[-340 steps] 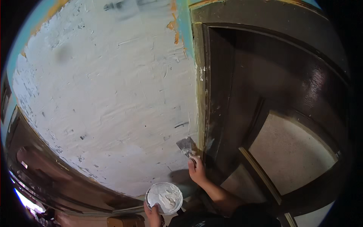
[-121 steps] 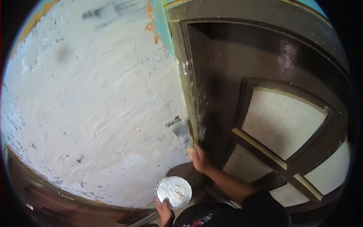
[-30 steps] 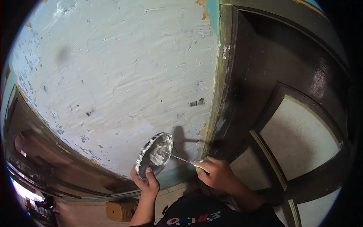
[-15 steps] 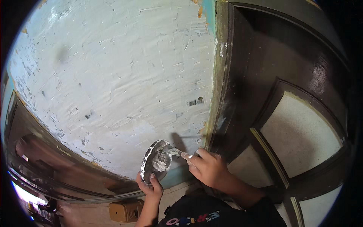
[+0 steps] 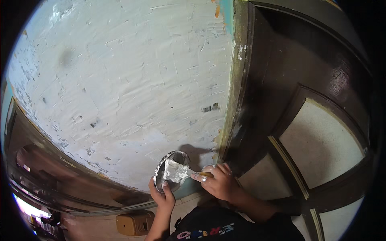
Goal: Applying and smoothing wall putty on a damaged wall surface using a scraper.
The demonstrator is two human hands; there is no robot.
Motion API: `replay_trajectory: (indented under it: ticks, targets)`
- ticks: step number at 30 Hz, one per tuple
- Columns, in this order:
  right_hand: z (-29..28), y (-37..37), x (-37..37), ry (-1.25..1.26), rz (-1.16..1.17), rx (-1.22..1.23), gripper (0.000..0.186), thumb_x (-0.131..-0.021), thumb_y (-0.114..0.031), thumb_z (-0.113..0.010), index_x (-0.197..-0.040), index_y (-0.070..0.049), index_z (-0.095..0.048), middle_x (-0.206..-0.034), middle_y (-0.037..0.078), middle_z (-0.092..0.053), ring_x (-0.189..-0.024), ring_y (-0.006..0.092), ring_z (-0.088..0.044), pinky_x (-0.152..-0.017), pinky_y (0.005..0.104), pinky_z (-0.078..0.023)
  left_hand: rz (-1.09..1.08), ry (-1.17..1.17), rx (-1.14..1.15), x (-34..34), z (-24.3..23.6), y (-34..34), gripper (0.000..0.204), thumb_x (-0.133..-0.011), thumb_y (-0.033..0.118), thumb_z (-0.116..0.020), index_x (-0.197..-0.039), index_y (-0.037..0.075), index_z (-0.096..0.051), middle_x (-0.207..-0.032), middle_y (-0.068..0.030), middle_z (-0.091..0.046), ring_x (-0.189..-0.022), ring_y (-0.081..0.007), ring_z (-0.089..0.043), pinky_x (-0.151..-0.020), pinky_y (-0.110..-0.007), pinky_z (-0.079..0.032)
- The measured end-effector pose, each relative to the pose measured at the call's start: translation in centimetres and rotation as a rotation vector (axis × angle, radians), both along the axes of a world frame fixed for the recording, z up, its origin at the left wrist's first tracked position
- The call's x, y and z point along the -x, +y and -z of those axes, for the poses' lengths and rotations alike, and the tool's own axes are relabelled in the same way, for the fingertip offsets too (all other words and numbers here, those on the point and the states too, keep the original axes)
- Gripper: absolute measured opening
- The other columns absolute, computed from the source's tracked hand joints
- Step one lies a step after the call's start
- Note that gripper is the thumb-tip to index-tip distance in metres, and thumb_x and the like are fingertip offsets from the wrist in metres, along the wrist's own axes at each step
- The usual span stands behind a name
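My left hand (image 5: 163, 195) grips the near rim of a round metal bowl (image 5: 158, 176), tilted so its inside faces right. White paste coats the bowl's rim. In my right hand (image 5: 219, 182) is a putty knife (image 5: 190, 172), its yellowish handle inside my closed fingers. The blade reaches into the bowl and carries a broad lump of white putty (image 5: 175, 171) that hides most of the metal. White smears mark my right fingers. Just beyond the bowl stands a wall (image 5: 132, 92) covered in rough white putty with dark bare spots.
A dark wooden door frame (image 5: 237, 80) borders the wall on the right, with a dark panelled door (image 5: 281, 60) beside it. Low on the floor at the left is a brown plastic stool (image 5: 134, 223). Dark wooden furniture (image 5: 44, 164) lines the far left.
The putty knife has turned and now bears a wide load of white putty over the bowl. My right hand has dropped slightly, and the bowl has shifted a little to the right.
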State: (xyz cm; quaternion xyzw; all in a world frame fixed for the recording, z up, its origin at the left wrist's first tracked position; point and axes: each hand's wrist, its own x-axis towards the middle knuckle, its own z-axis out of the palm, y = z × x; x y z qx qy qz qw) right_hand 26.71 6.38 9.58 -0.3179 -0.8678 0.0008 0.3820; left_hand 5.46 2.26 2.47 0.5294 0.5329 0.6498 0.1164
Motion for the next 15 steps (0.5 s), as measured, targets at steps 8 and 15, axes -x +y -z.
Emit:
replay_trajectory:
  ticks: [8,15]
  targets:
    - [10.3,3.2,-1.3,0.468,-0.027,0.432,0.038,-0.089,-0.019,-0.051,-0.121,0.001,-0.044,-0.084,0.011,-0.053,-0.068,0.0230,-0.050,-0.062,0.0299,-0.041,0.100,-0.158,0.167,-1.2,1.5,-0.8,0.038,-0.083,0.007,-0.046,-0.119,-0.004,-0.038,-0.110,-0.0148,-0.049,-0.100,-0.0211,-0.047,-0.090,-0.032,-0.035]
    - [6.9,7.1,-1.1,1.141,-0.234,0.828,0.029,-0.094,-0.030,-0.040,-0.102,-0.004,-0.050,-0.062,-0.001,-0.043,-0.047,0.0059,-0.037,-0.041,0.0207,-0.029,0.192,-0.237,0.326,-1.4,3.6,-2.8,0.035,-0.082,0.006,-0.047,-0.115,-0.004,-0.042,-0.105,-0.0131,-0.052,-0.098,-0.0195,-0.048,-0.089,-0.032,-0.037]
